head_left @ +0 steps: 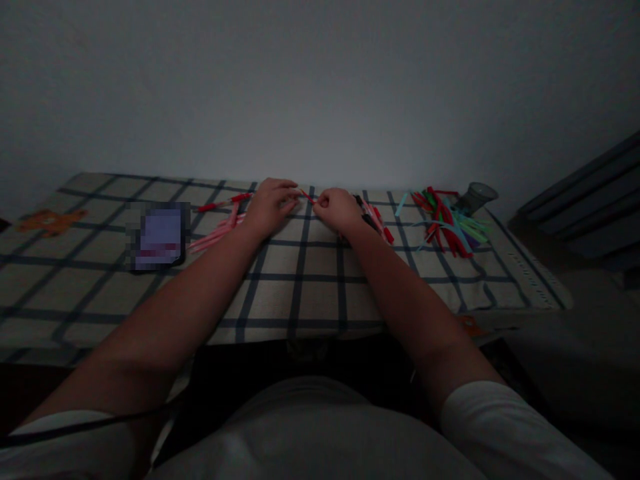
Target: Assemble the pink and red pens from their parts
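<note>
A thin red strip (307,197) spans the small gap between my two hands, above the checked tablecloth. My right hand (339,208) is closed, with its thumb and forefinger pinching the strip's near end. At the far end, the fingertips of my left hand (273,205) meet the strip, thumb and fingers curved around it; the exact grip is small and dim. Pink strips (217,235) lie beside my left wrist, with red-and-clear pens (225,202) behind them. Several pens with red and black parts (375,220) lie just right of my right hand, partly hidden by it.
A pile of red, green, blue and purple strips (445,223) lies at the right, beside a clear cup (477,195). A phone (159,238) with a blurred screen rests at the left. The checked tablecloth (320,293) covers the table, which stands against a wall (320,87).
</note>
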A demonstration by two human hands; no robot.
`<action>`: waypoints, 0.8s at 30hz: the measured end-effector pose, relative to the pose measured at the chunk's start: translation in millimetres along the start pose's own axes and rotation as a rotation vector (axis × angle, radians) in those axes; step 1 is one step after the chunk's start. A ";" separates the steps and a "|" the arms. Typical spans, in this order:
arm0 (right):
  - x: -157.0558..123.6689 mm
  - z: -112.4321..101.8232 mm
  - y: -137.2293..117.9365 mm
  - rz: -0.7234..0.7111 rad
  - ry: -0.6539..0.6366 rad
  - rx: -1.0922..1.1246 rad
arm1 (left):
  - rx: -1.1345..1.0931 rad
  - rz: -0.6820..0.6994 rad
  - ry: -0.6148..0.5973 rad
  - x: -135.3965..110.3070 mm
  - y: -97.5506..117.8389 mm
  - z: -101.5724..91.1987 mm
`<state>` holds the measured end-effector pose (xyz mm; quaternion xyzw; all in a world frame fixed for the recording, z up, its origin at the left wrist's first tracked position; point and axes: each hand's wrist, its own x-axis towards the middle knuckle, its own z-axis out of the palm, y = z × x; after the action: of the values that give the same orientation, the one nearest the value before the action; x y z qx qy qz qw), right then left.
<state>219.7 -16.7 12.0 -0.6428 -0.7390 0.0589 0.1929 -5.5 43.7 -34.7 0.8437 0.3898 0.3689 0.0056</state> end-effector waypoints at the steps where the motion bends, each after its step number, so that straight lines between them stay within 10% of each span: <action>1: 0.5 1.0 -0.1 -0.009 0.007 0.022 | 0.003 0.002 -0.008 0.5 -0.4 -1.0; 15: 13.1 12.7 9.6 -0.144 0.201 0.275 | 0.064 0.105 0.051 0.8 -8.5 4.2; 24: 30.9 28.5 16.2 -0.072 0.252 0.943 | 0.036 0.100 0.070 0.4 -0.4 1.1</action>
<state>221.4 20.7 -13.2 -0.4617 -0.6244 0.3020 0.5530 -4.9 44.6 -35.4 0.8487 0.3537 0.3909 -0.0416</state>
